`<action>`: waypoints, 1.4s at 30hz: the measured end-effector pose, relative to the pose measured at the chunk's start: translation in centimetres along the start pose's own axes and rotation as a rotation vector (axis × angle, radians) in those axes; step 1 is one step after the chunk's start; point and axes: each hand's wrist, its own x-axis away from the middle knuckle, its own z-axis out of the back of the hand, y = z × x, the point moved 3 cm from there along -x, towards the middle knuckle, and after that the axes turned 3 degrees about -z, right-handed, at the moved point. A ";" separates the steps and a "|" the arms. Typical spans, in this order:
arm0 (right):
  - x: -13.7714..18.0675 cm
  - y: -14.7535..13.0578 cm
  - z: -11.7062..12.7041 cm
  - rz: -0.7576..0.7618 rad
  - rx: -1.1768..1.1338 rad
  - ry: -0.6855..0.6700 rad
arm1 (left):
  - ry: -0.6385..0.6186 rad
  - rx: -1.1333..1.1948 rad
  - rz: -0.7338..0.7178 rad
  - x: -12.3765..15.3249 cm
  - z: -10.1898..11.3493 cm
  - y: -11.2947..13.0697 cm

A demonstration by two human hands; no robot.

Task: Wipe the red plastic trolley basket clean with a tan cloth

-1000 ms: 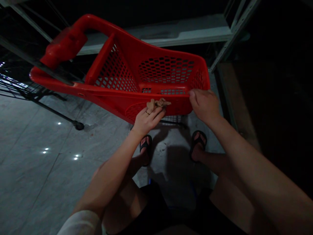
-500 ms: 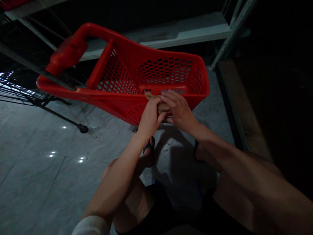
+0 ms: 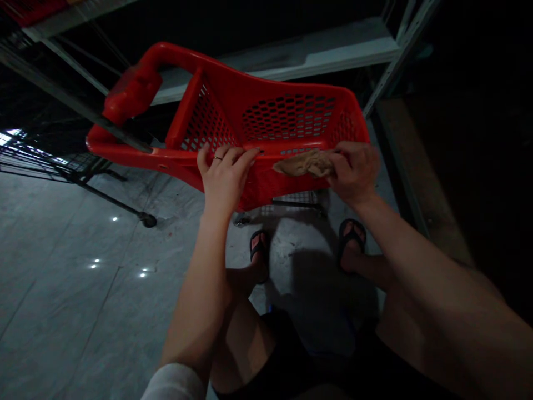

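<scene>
A red plastic shopping cart [image 3: 287, 91] stands before me, with mesh-patterned sides and its handle to the left. My left hand [image 3: 224, 180], a ring on one finger, has its fingers curled over the cart's near rim. Farther right along that rim, my right hand [image 3: 353, 169] is closed on one end of a crumpled brown cloth [image 3: 306, 164]. The cloth stretches leftward from the fist, lying against the rim. The fingertips of my right hand are partly hidden.
Behind the cart runs a pale metal shelf [image 3: 333, 58] with an upright post on the right. A dark wire cart or rack [image 3: 58, 166] with a wheeled leg stands at left. A wooden beam [image 3: 420, 178] lies to the right. My sandalled feet are below on the grey tiled floor [image 3: 83, 300].
My hands were together around the bunched cloth. They have since parted: the left moved left onto the rim, the right moved right with the cloth, which is now stretched out more.
</scene>
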 end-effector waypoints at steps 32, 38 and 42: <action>-4.5 -6.3 -10.8 -0.301 -0.748 0.518 | 0.016 -0.117 0.387 -2.9 0.5 2.6; -8.0 2.1 -10.5 -0.537 -0.749 0.652 | 0.021 -0.118 0.397 -2.6 0.4 2.5; -6.6 -1.4 -10.9 -0.511 -0.718 0.672 | 0.024 -0.143 0.415 -2.6 0.7 2.8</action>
